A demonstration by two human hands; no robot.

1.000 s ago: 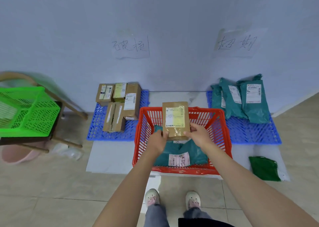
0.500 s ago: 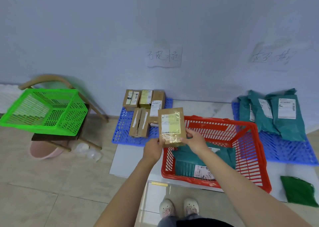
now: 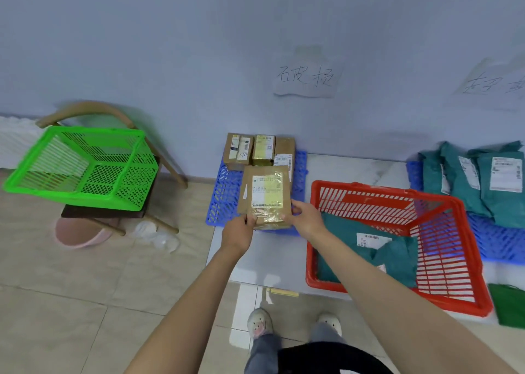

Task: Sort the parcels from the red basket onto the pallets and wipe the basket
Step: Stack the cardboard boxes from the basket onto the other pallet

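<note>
Both hands hold a brown cardboard parcel (image 3: 265, 192) with a white-and-yellow label, low over the left blue pallet (image 3: 224, 194). My left hand (image 3: 238, 231) grips its lower left corner and my right hand (image 3: 305, 217) its lower right edge. Behind it, three brown boxes (image 3: 262, 149) stand on that pallet against the wall. The red basket (image 3: 451, 263) sits to the right with teal mailer bags (image 3: 366, 240) inside. More teal bags (image 3: 483, 180) lie on the right blue pallet (image 3: 500, 240).
A green basket (image 3: 82, 169) rests on a wooden chair (image 3: 113, 112) at the left, with a pink basin (image 3: 76, 231) under it. A green cloth (image 3: 508, 305) lies by the red basket's near right corner. Two paper signs (image 3: 305, 75) hang on the wall. My feet (image 3: 260, 322) stand on the tiles.
The brown parcel has moved left from above the red basket to over the left blue pallet, carried by both hands. The view has swung left with it.
</note>
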